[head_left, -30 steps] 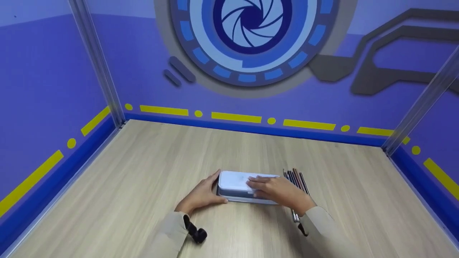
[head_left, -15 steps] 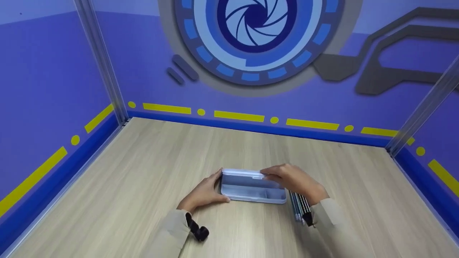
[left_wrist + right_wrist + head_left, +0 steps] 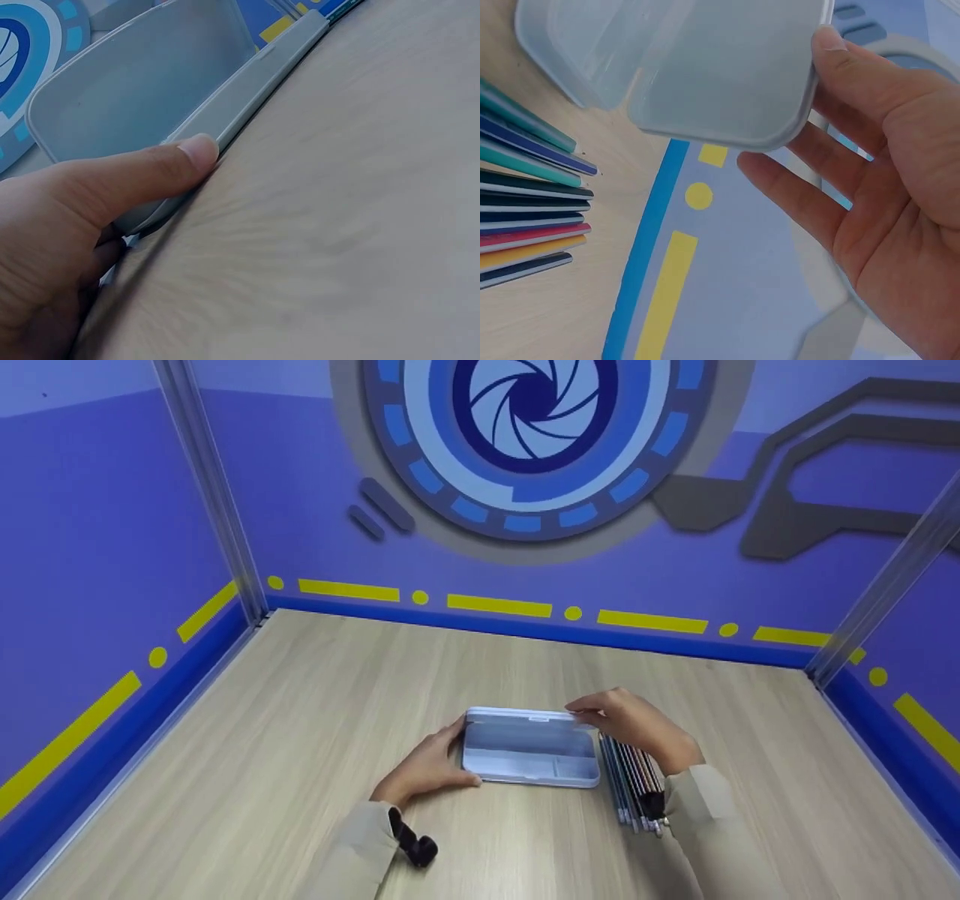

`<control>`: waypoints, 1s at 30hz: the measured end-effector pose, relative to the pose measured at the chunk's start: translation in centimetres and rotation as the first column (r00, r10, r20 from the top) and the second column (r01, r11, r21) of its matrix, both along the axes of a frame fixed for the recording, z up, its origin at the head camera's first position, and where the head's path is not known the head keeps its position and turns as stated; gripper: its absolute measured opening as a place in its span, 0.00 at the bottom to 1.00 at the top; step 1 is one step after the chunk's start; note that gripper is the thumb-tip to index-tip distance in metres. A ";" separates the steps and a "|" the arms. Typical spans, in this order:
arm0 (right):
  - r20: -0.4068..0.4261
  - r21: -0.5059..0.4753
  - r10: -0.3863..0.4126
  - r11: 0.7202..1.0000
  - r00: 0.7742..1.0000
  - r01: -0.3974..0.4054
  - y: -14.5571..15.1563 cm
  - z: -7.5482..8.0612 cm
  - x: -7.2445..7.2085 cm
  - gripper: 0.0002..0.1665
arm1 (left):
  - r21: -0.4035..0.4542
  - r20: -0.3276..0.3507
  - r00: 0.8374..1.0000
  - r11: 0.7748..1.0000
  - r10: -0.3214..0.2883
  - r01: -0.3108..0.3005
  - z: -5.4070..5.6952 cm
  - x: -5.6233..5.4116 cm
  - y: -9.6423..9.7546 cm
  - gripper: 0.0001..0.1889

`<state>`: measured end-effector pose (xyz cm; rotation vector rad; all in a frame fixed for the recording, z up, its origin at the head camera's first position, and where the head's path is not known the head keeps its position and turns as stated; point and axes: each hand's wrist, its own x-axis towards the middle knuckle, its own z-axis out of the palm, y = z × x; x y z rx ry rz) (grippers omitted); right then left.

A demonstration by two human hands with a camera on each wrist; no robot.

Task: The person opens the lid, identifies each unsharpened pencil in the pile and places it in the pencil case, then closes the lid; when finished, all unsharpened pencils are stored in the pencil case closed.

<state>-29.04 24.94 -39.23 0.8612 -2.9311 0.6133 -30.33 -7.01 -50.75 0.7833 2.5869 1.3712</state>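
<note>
Head view: left hand [image 3: 421, 770] grips the open case [image 3: 510, 766] on the table [image 3: 352, 697], presumably for steadiness; right hand [image 3: 637, 727] pinches the lid [image 3: 517, 736], likely to hold it up (pencils [image 3: 625, 780] lie just beside).

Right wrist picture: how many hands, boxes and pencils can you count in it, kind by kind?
Hands: 1, the right hand
Boxes: 1, the open pale box with its lid raised
Pencils: 9 that I can make out
Total: 11
</note>
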 end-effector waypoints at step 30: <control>0.032 -0.474 -0.363 0.814 0.931 0.334 0.2 -3.3 -0.8 0.17 | -0.011 0.054 0.999 1.000 -0.004 0.005 -0.1 0.4 -0.9 0.60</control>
